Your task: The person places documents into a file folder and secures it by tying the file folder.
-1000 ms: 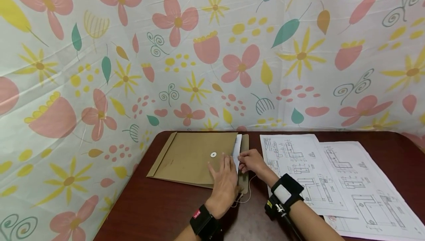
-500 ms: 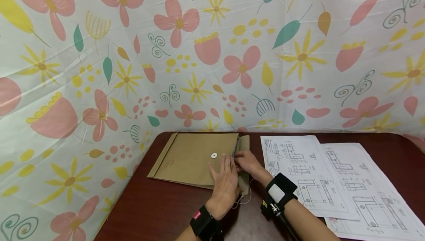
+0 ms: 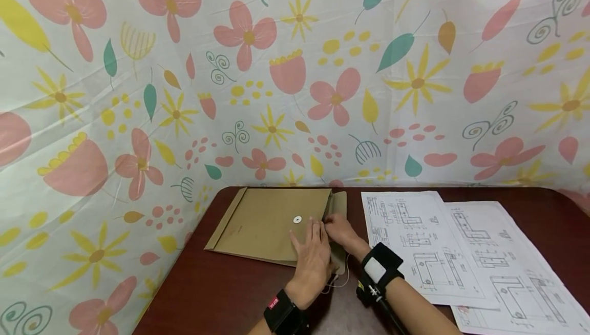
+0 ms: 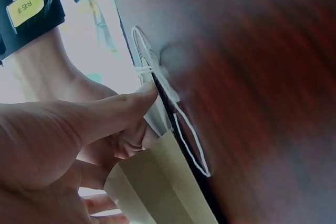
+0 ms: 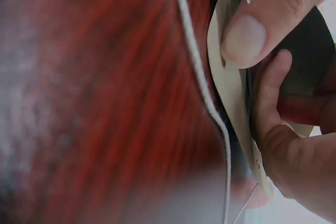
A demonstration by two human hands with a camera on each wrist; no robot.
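Lying flat on dark red tabletop [image 3: 221, 289], near its back left corner: brown envelope [image 3: 265, 225], flap [image 3: 339, 207] open toward the right, white round fastener [image 3: 297, 219] on its face. White string [image 4: 181, 129] trailing from flap end across tabletop, looped loosely, seen again in right wrist view [image 5: 202, 93].

Resting palm-down on envelope near its open end: left hand [image 3: 314, 259], fingers extended and flat, thumb at envelope's lower edge. Left wrist view: thumb tip [image 4: 142, 95] against envelope edge [image 4: 157, 182], beside knot of string. Grip: pressing only, nothing enclosed.

Placed at mouth of envelope, just right of left hand: right hand [image 3: 338, 228], fingers curled at opening under flap. Right wrist view: thumb [image 5: 262, 19] pressed on flap edge, fingers [image 5: 273, 114] beneath it, flap edge pinched between. Contents of envelope: cannot tell.

Worn on each wrist: black strap, left one [image 3: 282, 312] with red tag, right one [image 3: 380, 271] with white patch.

Spread on tabletop to the right, apart from envelope: two white sheets [image 3: 415, 243] [image 3: 502, 258] printed with line drawings, second overlapping first at its right side.

Hanging behind and to the left of tabletop: cloth [image 3: 295, 79], white, printed with pink and yellow flowers, green leaves.
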